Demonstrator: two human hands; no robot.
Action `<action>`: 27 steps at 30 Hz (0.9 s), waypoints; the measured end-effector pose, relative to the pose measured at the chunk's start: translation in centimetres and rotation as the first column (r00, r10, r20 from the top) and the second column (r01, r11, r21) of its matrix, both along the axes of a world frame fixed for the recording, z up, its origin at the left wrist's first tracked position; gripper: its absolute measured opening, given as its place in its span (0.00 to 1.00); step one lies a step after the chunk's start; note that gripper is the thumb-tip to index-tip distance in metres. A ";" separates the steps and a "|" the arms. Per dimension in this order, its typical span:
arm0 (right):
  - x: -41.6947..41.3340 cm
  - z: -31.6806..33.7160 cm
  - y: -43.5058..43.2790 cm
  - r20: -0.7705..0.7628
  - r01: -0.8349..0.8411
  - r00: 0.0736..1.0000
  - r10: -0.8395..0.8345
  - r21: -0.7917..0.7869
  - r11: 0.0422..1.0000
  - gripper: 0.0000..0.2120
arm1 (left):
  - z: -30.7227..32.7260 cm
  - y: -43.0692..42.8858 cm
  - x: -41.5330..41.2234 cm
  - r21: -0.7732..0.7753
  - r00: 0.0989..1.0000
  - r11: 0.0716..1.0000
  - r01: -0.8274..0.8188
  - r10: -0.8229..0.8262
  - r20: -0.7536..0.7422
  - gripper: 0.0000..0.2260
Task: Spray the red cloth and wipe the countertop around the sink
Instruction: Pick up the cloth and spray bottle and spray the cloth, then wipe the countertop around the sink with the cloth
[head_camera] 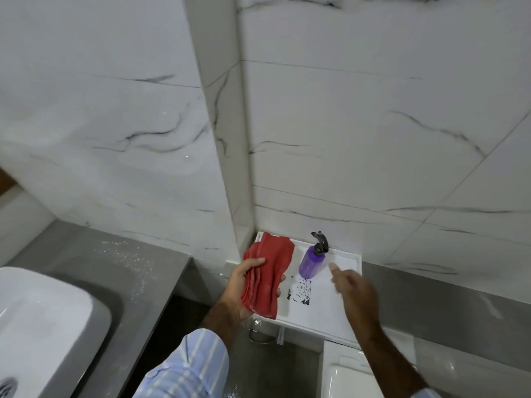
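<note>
Cloth first: the red cloth (265, 275), folded into a loose pleated wad, was pinched in the left hand (247, 288), thumb over the top and fingers curled beneath, held above the near edge of a white shelf (330, 314) in the tiled corner. On that shelf stood the purple spray bottle (310, 261) with its black trigger head toward the wall, upright or slightly leaning, just beside the cloth. The right hand (355, 288) was blurred and empty, fingers spread and loosely extended, close to the bottle but not touching it. A black smudged mark (301, 291) lay on the shelf in front of the bottle. Off to the left sat the white sink (43, 317) set in the grey countertop (120, 265), where scattered droplets or specks glinted near the wall. Judging from this single head view, the step in hand was taking up the bottle, with spraying and wiping not yet done. To do it well, the right hand would want to close round the bottle's neck so a finger falls on the trigger, lift it clear of the shelf lip, and turn the nozzle toward the cloth, not the wall. The left hand might open the wad a little so the mist lands on a broad face, keeping the cloth away from the smudge.
</note>
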State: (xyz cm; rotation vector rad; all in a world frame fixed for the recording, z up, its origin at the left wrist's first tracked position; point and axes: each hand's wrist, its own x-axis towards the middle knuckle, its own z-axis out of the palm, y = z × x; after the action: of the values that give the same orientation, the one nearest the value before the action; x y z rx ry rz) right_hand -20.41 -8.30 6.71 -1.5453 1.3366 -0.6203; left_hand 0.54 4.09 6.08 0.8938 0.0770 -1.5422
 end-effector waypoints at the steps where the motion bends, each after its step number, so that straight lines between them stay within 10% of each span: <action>1: 0.6 0.1 0.8 0.063 -0.087 0.995 0.077 0.180 0.980 0.37 | 0.5 0.5 -0.1 0.001 1.000 1.000 0.026 -0.026 -0.006 0.33; 6: 8.3 1.8 4.5 0.469 -0.437 0.868 0.164 0.563 0.702 0.24 | 2.2 5.6 1.2 -0.019 0.995 0.995 0.099 -0.099 -0.013 0.23; 13: 21.5 3.5 9.1 0.512 -0.513 0.831 0.216 0.557 0.653 0.16 | 1.7 15.1 11.5 -0.066 0.992 0.992 0.108 -0.112 -0.063 0.21; 17: 30.4 2.9 11.9 0.454 -0.495 0.851 0.266 0.520 0.697 0.12 | 2.0 18.9 21.0 0.229 0.941 0.966 0.119 -0.184 0.286 0.20; 24: 45.4 0.3 15.8 0.271 -0.653 0.739 0.616 0.514 0.557 0.21 | 1.2 24.8 39.1 0.589 0.392 0.794 0.148 -0.594 0.702 0.06; 27: 52.1 -1.4 17.0 0.110 -0.683 0.676 0.728 0.463 0.565 0.25 | 0.5 24.6 45.1 0.661 0.060 0.750 0.041 -0.662 0.747 0.16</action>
State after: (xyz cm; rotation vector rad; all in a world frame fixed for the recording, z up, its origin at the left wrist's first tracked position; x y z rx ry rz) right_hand 31.65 8.73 5.30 -1.5303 0.7137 0.2938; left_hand 45.67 28.70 6.60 2.4163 -0.8785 -1.0321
